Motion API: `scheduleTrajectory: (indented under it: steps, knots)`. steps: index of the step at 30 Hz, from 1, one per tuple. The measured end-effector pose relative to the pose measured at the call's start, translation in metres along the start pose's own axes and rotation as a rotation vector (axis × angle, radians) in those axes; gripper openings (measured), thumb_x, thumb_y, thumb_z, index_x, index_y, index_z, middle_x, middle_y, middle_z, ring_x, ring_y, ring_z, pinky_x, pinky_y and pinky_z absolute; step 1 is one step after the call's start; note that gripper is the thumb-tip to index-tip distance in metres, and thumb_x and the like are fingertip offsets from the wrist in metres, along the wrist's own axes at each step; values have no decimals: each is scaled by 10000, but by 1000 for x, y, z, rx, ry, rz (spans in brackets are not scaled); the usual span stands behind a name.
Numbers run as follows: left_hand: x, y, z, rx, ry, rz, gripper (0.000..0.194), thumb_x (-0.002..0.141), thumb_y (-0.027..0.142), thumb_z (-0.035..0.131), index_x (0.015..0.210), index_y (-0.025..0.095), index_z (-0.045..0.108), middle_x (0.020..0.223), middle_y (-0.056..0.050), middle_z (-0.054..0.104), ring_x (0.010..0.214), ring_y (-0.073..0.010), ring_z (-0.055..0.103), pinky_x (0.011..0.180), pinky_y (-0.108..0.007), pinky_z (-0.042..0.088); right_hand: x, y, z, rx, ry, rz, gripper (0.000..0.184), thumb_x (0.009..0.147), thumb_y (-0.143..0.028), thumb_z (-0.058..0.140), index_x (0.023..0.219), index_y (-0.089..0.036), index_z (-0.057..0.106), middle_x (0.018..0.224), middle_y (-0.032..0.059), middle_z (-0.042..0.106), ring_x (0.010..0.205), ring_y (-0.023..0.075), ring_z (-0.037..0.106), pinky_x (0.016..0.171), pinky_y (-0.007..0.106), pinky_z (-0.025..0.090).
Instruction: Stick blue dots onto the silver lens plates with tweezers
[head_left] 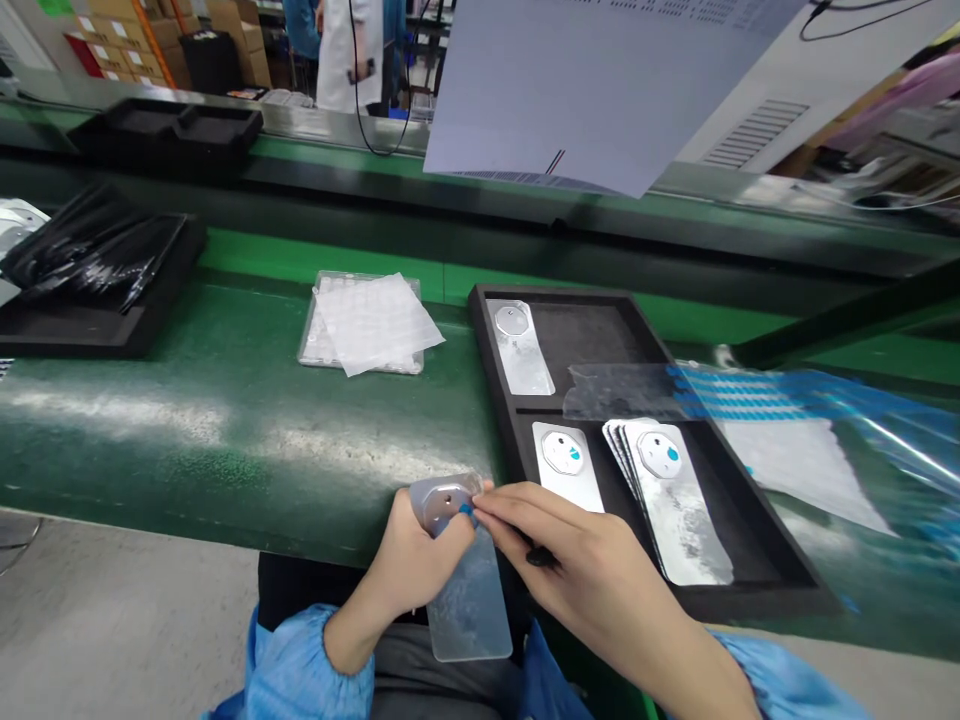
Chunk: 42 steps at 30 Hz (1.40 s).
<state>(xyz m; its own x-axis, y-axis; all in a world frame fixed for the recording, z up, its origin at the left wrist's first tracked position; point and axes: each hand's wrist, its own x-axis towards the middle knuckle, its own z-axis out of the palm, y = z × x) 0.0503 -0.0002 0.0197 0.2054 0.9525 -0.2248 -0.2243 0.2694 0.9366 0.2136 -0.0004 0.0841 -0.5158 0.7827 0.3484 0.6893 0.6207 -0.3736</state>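
My left hand is closed around a thin silver metal plate with an octagonal boss near its top, held over the front edge of the green bench. The fingertips of my right hand pinch a small blue tab on that boss. A black foam tray lies just right of my hands. It holds a single plate, a fanned stack of plates with blue tabs, and one plate in the far compartment.
A clear tray with a white film sheet lies mid-bench. A black tray of black bags sits at left. Blue-striped clear film spreads at right. A paper sheet hangs overhead. A person in white stands beyond the conveyor.
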Motion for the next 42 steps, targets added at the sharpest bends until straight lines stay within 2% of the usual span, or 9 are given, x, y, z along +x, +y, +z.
scheduleTrajectory:
  steps: [4,8,13,16,19,23,28,36,42]
  knots:
    - [0,0,1,22,-97,55,227,835,226,593,630,195,500,599,58,432,582,-98,390,560,-220,380,0,1,1,-125,19,-74,352,1067,-99,386,1043,-154,733,968,66,814,737,179,803,556,226,642]
    - [1,-1,1,25,-144,71,254,915,237,540,670,195,488,631,52,419,606,-102,366,573,-228,354,-1,3,1,-158,-1,-69,355,1008,-36,403,1052,-150,737,977,61,816,720,188,804,552,248,657]
    - [0,0,0,5,-153,69,280,937,244,532,666,199,480,626,54,404,597,-102,354,567,-229,348,-5,5,1,-135,-12,-62,356,975,-14,418,1096,-150,724,1043,65,813,783,192,811,600,256,675]
    - [0,1,1,-12,-150,60,283,928,232,538,653,203,477,612,60,394,577,-98,342,548,-224,346,-5,6,0,-134,-8,-65,339,1001,-30,418,1096,-147,722,1041,63,814,797,194,813,614,257,678]
    - [0,-1,1,-1,-136,62,219,884,197,577,671,195,528,626,51,457,590,-104,397,570,-226,385,-3,6,-2,-137,-14,-84,315,1050,-81,416,1066,-144,724,1018,60,816,811,197,815,632,257,680]
    - [-1,-2,1,29,-120,83,138,834,162,618,704,184,576,650,40,515,634,-120,468,616,-234,429,1,5,-3,-163,-12,-97,336,1089,-132,398,1029,-148,728,973,52,820,764,184,811,592,237,665]
    - [-1,0,2,22,-132,111,137,856,172,606,721,189,590,668,36,546,642,-123,491,637,-240,458,4,4,-1,-193,-17,-115,393,1110,-149,354,992,-158,729,942,50,821,724,171,805,539,217,630]
    - [0,-4,0,36,-107,115,125,834,180,599,713,196,575,661,39,527,630,-125,466,613,-248,425,6,2,-1,-186,-41,-107,368,1108,-156,354,987,-165,701,911,35,807,677,156,786,462,231,570]
    - [-2,3,0,-11,-143,76,178,798,176,566,650,215,475,626,59,414,603,-113,367,574,-250,359,3,4,1,-146,-77,-81,279,1060,-114,396,995,-190,657,864,6,768,625,132,746,441,230,514]
